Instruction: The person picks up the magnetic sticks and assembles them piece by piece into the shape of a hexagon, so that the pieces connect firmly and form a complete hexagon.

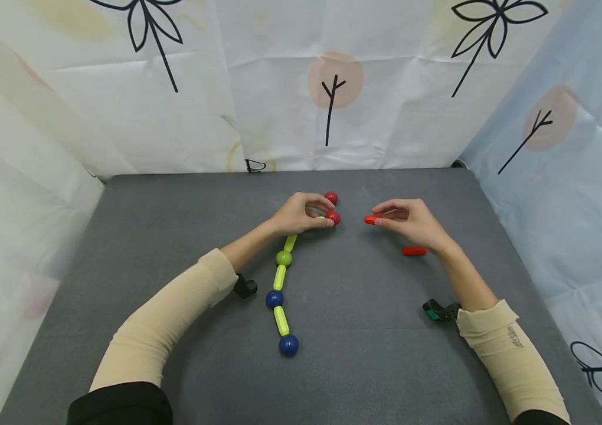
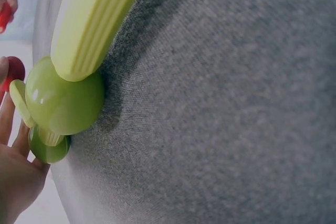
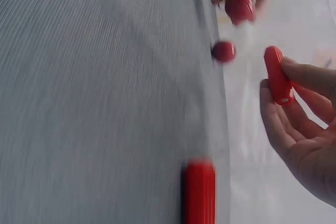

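My left hand (image 1: 301, 213) pinches a red ball (image 1: 334, 218) at the far end of a chain of balls and ribbed rods. From there the chain runs toward the front: lime rods, a green ball (image 1: 284, 258), then a blue ball (image 1: 275, 298) and another blue ball (image 1: 288, 345) at the near end. In the left wrist view, a second green ball (image 2: 50, 149) shows by the left fingers. To the right, my right hand (image 1: 411, 221) pinches a short red rod (image 3: 278, 76) between thumb and fingers, one end pointing toward the held red ball with a gap between.
A loose red ball (image 1: 331, 197) lies just beyond the left fingertips. Below the right hand, another red rod (image 1: 415, 251) lies on the grey table (image 1: 354, 366). Printed cloth (image 1: 280, 118) hangs behind the table and along its sides.
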Demonstrator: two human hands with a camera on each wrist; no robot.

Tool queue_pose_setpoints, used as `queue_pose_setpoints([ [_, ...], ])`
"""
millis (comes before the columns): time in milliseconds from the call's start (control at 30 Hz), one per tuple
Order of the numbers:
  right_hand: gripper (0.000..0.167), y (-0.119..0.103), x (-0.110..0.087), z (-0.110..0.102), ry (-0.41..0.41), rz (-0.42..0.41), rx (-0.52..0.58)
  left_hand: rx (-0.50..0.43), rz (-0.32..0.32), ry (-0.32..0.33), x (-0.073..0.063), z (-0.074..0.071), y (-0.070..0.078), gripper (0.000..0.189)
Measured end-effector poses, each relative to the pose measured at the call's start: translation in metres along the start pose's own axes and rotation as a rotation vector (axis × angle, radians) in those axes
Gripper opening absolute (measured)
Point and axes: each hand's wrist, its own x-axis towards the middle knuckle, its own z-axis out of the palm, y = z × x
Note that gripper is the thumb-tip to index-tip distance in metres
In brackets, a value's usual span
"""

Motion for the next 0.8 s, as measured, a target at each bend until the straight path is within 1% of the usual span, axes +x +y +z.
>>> queue_pose_setpoints([
  [233,0.028,-0.017,0.023,0.029,-0.021,-0.066,0.031,-0.020,0.038,-0.002,-0.005,-0.002,0.000,0.036],
  [333,0.027,-0.021,0.030,0.037,-0.036,-0.105,0.033,-0.032,0.050,-0.002,-0.007,-0.002,0.001,0.036],
  [400,0.026,-0.022,0.034,0.039,-0.040,-0.116,0.037,-0.035,0.055,-0.004,-0.007,-0.002,0.001,0.037],
  [567,0.025,-0.022,0.038,0.042,-0.036,-0.096,0.046,-0.034,0.044,-0.014,-0.006,-0.001,0.001,0.043],
  [700,0.027,-0.022,0.040,0.044,-0.038,-0.079,0.054,-0.008,0.024,0.001,-0.005,0.002,0.002,0.048],
  [800,0.028,-0.022,0.042,0.044,-0.049,-0.077,0.060,0.007,0.014,0.012,-0.004,0.003,0.003,0.046],
])
